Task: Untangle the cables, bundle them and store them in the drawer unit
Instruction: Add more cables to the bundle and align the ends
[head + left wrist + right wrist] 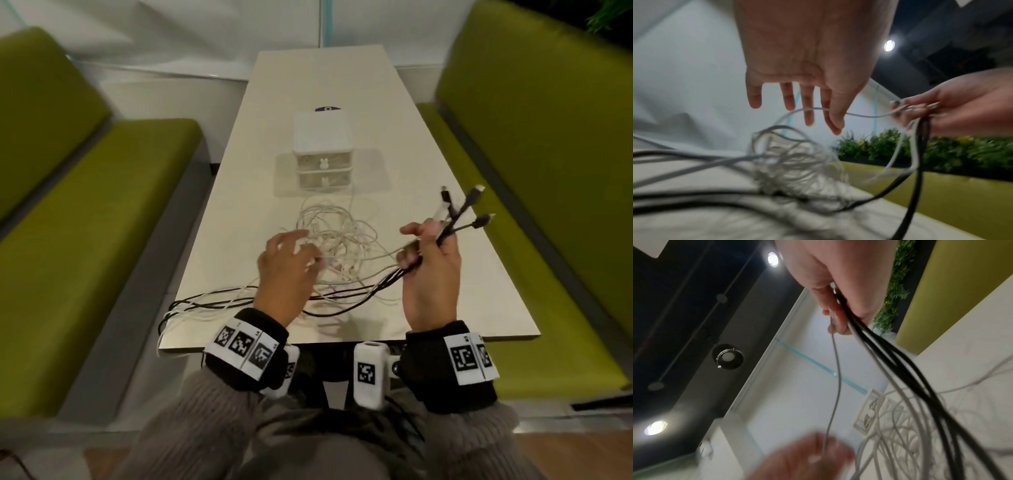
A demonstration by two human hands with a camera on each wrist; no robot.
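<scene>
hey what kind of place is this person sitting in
Probably a cafe or office lounge booth: green padded benches flank a long white table, recessed ceiling spotlights shine from a dark ceiling, and a plant hedge tops the seat back.

Table [428, 274]: off-white, plain. Drawer unit [322, 144]: white top, translucent whitish drawer fronts w/ small white bunny knobs. Tangled cables [335, 236]: white/pale grey. Cables [455, 219] in right hand [430, 270]: black, w/ silver-tipped plugs; one white plug among them. Benches [85, 222]: olive-green cushions, grey base. Wrist bands [245, 347]: black w/ white panels bearing black-and-white square marker patterns. Sleeves [191, 421]: grey, ribbed knit. Wall: white w/ light-blue strip. Plants [890, 146] behind bench: green.
</scene>
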